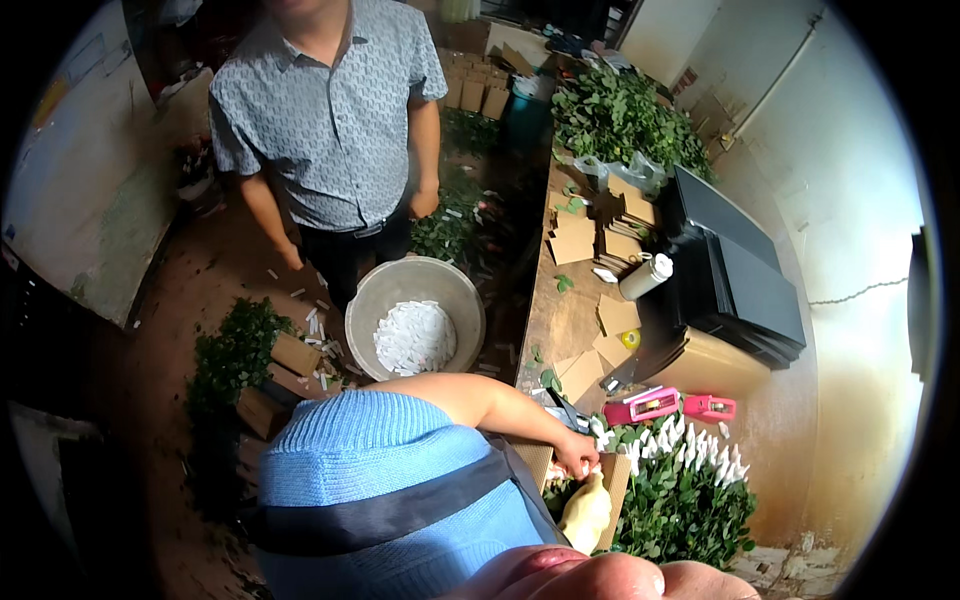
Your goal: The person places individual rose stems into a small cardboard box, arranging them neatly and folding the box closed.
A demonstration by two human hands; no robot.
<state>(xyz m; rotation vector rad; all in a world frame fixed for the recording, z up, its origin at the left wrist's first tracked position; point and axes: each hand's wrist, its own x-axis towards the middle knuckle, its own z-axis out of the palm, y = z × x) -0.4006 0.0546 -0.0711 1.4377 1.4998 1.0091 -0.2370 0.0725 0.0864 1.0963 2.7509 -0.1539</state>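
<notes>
My bare left hand (576, 454) reaches down with bunched fingers over pale pink and white flower heads (556, 471). They lie between upright corrugated cardboard walls (616, 487), with green leaves below them. Close beside it is my right hand (588, 511) in a pale yellow glove, its fingertips near the left fingers. What either hand grips is hidden by the fingers. Right of the cardboard stands a mass of leafy stems (675, 517) topped with white sleeves (694, 446). Two pink tape dispensers (651, 406) lie just beyond.
A person (330, 127) stands behind a large tub (356, 330) of white sleeves. The wooden table (559, 300) carries cardboard pieces (574, 241), a white bottle (646, 277), stacked black sheets (757, 285) and leafy stems (622, 112). Leaves (240, 337) and boxes (295, 354) are on the floor.
</notes>
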